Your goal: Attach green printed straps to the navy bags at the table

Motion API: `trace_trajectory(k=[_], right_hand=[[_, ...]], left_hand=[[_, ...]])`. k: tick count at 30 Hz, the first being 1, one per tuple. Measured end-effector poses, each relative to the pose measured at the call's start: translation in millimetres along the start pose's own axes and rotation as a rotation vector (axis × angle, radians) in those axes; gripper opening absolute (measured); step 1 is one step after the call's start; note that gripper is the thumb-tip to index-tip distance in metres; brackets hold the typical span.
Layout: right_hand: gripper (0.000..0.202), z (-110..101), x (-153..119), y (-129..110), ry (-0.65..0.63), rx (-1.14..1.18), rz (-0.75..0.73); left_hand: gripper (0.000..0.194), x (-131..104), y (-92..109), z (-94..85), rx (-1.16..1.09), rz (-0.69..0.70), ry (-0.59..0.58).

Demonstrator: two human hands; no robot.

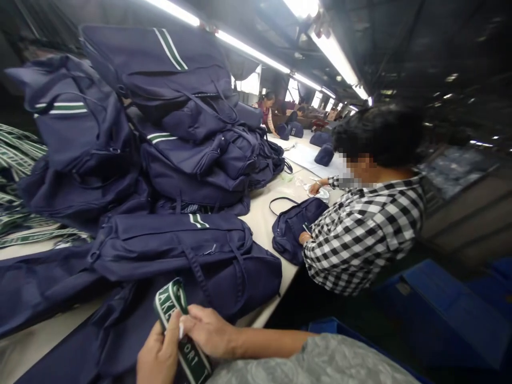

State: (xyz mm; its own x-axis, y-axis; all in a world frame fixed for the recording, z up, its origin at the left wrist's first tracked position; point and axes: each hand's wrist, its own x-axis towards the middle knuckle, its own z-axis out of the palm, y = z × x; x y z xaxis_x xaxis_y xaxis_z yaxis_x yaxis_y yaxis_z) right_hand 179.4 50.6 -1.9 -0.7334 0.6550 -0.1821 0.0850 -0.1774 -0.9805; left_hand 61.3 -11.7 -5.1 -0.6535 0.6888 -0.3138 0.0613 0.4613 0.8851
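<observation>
A green strap with white edges and white letters (192, 358) is folded over at its top and held between both of my hands. My left hand (160, 349) pinches the strap from the left, its thumb and fingers closed on it. My right hand (210, 332) grips the strap from the right, fingers closed, close to my left fingertips. A small white piece shows between the hands; what it is cannot be made out. Just beyond them lies a navy bag (148, 242) with a green and white stripe and two handles.
Navy bags (192, 117) are piled high on the table (260, 213). More green straps (16, 160) lie at the far left. To the right, a person in a checked shirt (364, 229) handles a small navy bag (288, 229). Blue bins (452, 309) stand at the lower right.
</observation>
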Motion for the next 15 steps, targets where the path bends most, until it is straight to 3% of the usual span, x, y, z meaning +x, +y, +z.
trace_trajectory(k=[5,10,12,15], right_hand=[[0.057,1,-5,6,-0.138,0.356,-0.033],[0.044,2,2,10,0.007,0.131,-0.116],[0.042,-1,6,8,0.038,0.068,-0.142],[0.042,-18,19,-6,0.062,0.17,-0.129]], left_hand=[[0.046,-2,-4,12.3,0.096,0.171,0.066],[0.045,0,1,21.0,-0.057,0.237,0.07],[0.048,1,3,14.6,-0.092,0.222,0.043],[0.054,-3,-1,-1.4,-0.108,0.18,-0.042]])
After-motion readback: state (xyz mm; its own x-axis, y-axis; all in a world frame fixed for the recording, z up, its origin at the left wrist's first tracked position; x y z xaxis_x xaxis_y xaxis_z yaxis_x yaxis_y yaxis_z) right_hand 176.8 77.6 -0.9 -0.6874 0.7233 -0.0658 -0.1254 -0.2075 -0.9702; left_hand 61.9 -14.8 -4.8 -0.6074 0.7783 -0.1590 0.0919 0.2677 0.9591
